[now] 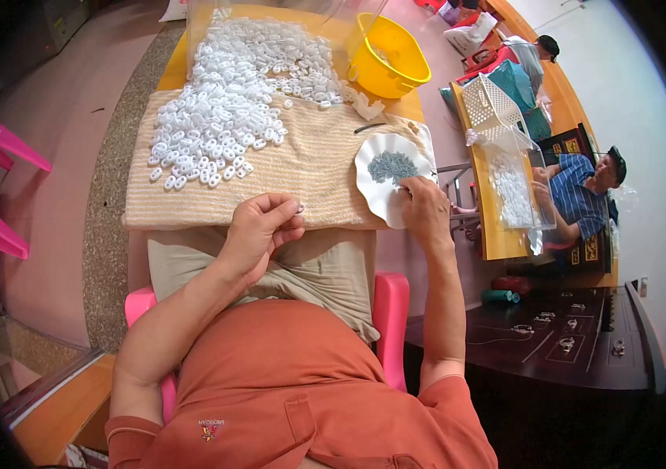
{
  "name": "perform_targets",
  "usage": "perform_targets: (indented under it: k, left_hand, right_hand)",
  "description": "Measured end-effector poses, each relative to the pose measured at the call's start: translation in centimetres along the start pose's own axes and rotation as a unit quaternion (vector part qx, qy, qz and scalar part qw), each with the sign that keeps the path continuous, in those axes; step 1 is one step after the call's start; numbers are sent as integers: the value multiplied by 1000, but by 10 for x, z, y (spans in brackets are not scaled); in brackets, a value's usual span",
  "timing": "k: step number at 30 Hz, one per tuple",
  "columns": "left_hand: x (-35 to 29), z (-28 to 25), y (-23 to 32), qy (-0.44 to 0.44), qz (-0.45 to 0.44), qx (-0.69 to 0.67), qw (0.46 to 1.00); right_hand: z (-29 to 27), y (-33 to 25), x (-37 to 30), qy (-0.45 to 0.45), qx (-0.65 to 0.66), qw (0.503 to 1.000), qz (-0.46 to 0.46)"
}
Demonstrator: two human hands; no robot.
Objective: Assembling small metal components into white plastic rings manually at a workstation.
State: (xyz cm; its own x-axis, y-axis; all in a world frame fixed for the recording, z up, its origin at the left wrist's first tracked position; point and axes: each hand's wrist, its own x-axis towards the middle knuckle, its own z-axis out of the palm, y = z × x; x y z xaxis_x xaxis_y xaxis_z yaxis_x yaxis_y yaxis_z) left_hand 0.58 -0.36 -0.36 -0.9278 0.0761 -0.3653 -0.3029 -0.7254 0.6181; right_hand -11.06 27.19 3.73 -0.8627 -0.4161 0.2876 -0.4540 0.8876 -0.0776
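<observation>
My left hand (261, 230) is above the near edge of the towel, thumb and forefinger pinching a small white piece (299, 208) that mostly hides behind the fingertips. At the right, my right hand (425, 207) reaches over the rim of a white scalloped plate (372, 195), fingertips together at the near side of a heap of tiny grey-blue parts (392, 166). Whether a part sits between those fingers is hidden. Beyond my left hand, a large pile of white oval pieces with two holes (219, 117) spreads over the striped beige towel (325, 172).
A yellow basin (389, 55) stands at the table's far right, near a crumpled tissue (366, 106) and a short dark strip (369, 127). Pink chair arms (390, 320) flank me. Across the room, a person in a blue shirt (575, 187) works at another table (497, 242).
</observation>
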Motion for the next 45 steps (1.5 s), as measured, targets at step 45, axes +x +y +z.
perform_targets:
  k: [45]
  left_hand:
    - [2,-2,-3,-4,-10,7,1000]
  right_hand:
    - [-11,-12,10,-122,35,992,-14]
